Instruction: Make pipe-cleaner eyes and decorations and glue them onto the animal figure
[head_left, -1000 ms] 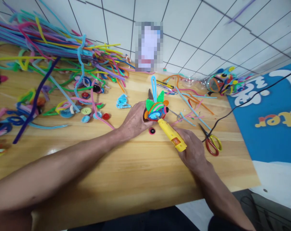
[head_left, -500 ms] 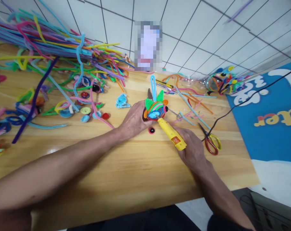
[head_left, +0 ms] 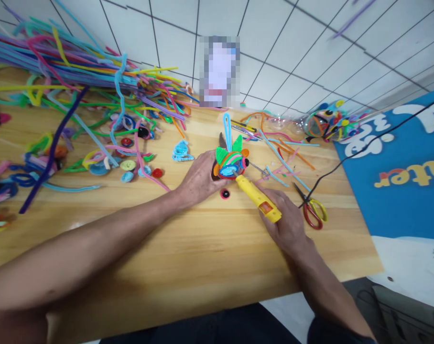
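My left hand (head_left: 201, 177) is closed around the side of a small colourful pipe-cleaner figure (head_left: 232, 158), which has green pointed pieces, orange round ones and a tall light-blue loop on top. In my right hand (head_left: 287, 217) is a yellow glue gun (head_left: 259, 198), its fingers wrapped round the handle. The gun's nozzle points up and left, at or very close to the light-blue patch on the figure's front; I cannot tell if it touches. Just below the figure a black-and-pink eye piece (head_left: 224, 194) lies on the wooden table (head_left: 202, 267).
Red-and-yellow scissors (head_left: 313, 212) lie right of my right hand, beside a black cord (head_left: 331, 167). Bundled pipe cleaners (head_left: 77, 67) and coiled bits fill the left. A light-blue coiled piece (head_left: 181, 151) lies behind my left wrist. A decorated clear bottle (head_left: 319, 123) stands back right.
The glue gun's rear has swung slightly right and its nozzle stays at the figure's front. The left hand keeps its hold; the whole view has shifted slightly.
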A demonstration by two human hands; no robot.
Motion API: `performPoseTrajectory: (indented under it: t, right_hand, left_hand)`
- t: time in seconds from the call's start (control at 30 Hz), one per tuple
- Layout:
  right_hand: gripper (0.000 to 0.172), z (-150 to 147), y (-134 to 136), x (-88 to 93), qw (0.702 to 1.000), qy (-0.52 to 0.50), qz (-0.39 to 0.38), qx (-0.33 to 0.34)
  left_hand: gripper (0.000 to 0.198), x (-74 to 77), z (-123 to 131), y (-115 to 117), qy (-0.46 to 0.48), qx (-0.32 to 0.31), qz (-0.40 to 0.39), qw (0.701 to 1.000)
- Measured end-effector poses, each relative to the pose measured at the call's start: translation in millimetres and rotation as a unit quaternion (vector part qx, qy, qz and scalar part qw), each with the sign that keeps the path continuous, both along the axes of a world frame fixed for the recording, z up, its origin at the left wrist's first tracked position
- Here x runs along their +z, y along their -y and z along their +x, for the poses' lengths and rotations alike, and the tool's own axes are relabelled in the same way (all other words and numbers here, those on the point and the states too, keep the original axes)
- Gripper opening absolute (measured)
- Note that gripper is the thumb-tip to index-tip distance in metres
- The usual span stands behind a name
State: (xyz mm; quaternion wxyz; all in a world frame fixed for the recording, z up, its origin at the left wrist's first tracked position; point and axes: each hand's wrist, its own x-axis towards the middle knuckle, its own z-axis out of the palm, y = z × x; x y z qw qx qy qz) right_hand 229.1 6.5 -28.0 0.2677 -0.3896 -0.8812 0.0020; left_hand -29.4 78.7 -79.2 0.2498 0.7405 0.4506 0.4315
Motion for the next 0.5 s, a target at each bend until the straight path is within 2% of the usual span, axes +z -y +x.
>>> performPoseTrajectory:
  t: [0.1, 0.17, 0.23, 0.33, 0.37, 0.43, 0.5]
  right_hand:
    - [0.037, 2.7, 6.4, 8.9, 0.993, -0.096, -0.045, -0.058]
    - [0.026, 12.2, 7.5, 18.5, 0.973, -0.187, -0.070, -0.112]
    - [0.022, 30.8, 2.7, 30.0, 0.947, -0.277, -0.057, -0.153]
    - [0.020, 76.6, -14.3, 42.7, 0.904, -0.367, 0.000, -0.218]
    - [0.018, 95.7, -20.9, 43.5, 0.890, -0.379, -0.004, -0.251]
    - [0.018, 135.7, -32.7, 38.5, 0.854, -0.397, -0.022, -0.335]
    - [0.023, 171.5, -41.1, 25.6, 0.820, -0.380, -0.026, -0.428]
  left_hand:
    - [0.045, -3.5, -0.8, -1.0, -0.006, 0.006, 0.000, 1.000]
    - [0.047, -5.5, -1.5, -1.8, -0.006, 0.003, 0.003, 1.000]
    - [0.048, -6.8, -2.1, -2.3, -0.004, -0.005, 0.008, 1.000]
    - [0.047, -7.8, -2.4, -2.4, 0.004, -0.005, 0.019, 1.000]
    - [0.046, -8.0, -2.4, -2.5, 0.009, -0.003, 0.022, 1.000]
    - [0.043, -8.3, -2.4, -2.9, 0.024, -0.007, 0.028, 0.999]
    - [0.043, -8.8, -2.5, -3.4, 0.037, -0.013, 0.026, 0.999]
